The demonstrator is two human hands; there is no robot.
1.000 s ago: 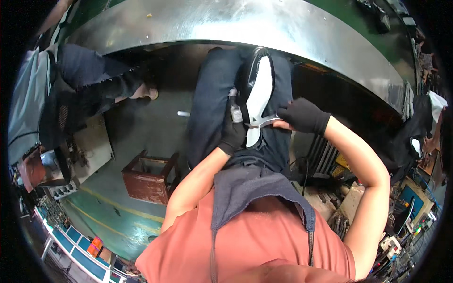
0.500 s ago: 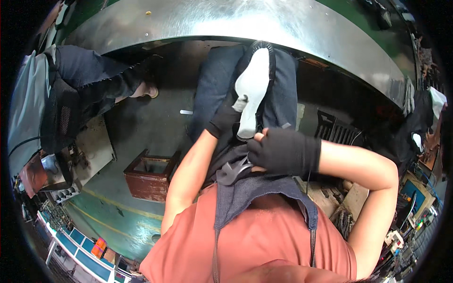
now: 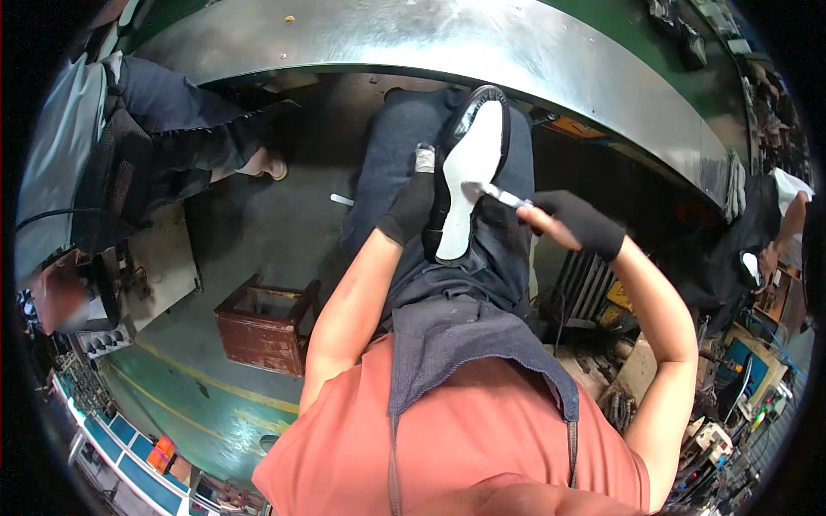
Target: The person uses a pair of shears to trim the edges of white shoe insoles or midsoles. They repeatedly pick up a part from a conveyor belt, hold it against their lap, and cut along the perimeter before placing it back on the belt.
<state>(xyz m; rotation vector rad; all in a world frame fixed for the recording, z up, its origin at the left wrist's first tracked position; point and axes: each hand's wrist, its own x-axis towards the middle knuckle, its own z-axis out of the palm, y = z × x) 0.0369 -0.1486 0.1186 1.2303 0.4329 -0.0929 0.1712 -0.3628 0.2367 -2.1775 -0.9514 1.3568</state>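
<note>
A black shoe (image 3: pixel 465 125) lies upside down across my thighs, its toe pointing away and its white sole (image 3: pixel 469 163) facing up. My left hand (image 3: pixel 415 199), in a black fingerless glove, grips the shoe's left side. Pale tape wraps one of its digits; the other fingers are hidden by the shoe. My right hand (image 3: pixel 578 224), gloved the same way, is closed around the light handle of a metal hand tool (image 3: pixel 499 195). The tool's dark, blunt head is over the middle of the sole; whether it touches, I cannot tell.
A curved metal bench (image 3: pixel 413 43) runs beyond my knees. To the left, a brown wooden stool (image 3: pixel 258 335) stands on the floor near another person's legs (image 3: pixel 172 129). A dark slatted crate (image 3: pixel 581 284) and cluttered tools (image 3: pixel 624 370) lie to my right.
My right hand has moved forward and right from near my waist, bringing the tool over the sole. The shoe has turned slightly, and my left hand's taped digit has shifted forward off the sole.
</note>
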